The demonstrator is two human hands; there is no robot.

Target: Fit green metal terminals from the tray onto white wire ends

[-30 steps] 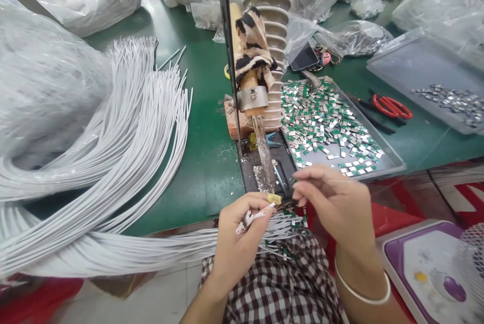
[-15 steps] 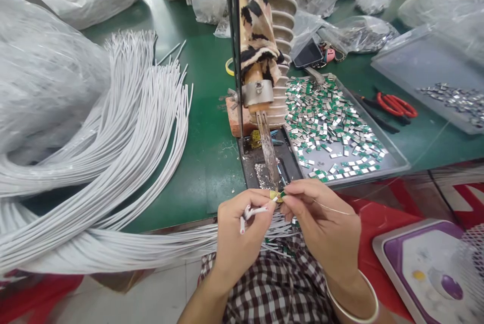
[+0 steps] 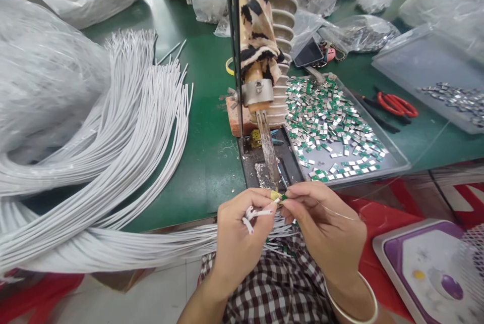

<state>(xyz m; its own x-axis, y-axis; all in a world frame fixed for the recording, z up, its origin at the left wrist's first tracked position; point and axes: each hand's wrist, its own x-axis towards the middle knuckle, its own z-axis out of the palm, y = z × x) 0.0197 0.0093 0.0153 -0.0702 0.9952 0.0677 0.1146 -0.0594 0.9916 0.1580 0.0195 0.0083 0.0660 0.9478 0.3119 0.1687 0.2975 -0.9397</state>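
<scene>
Just below the tip of a clamped soldering iron, my two hands meet. My left hand is closed on several short white cable ends, with one pinched toward the iron between thumb and a yellow-wrapped forefinger. My right hand pinches a small green circuit board against that cable's end; my fingertips hide most of the board. A thin solder wire runs out over my right hand. Whether the iron touches the joint I cannot tell.
A shallow tray of small green-and-silver boards stands at the right, with red-handled pliers beyond it. Long bundles of white cables cover the left side. A ribbed hose rises behind the iron, near a brick.
My right hand has shifted slightly right and down. The loose cable ends in my left hand have swung a little to the right. Both hands keep their pinch under the iron.
</scene>
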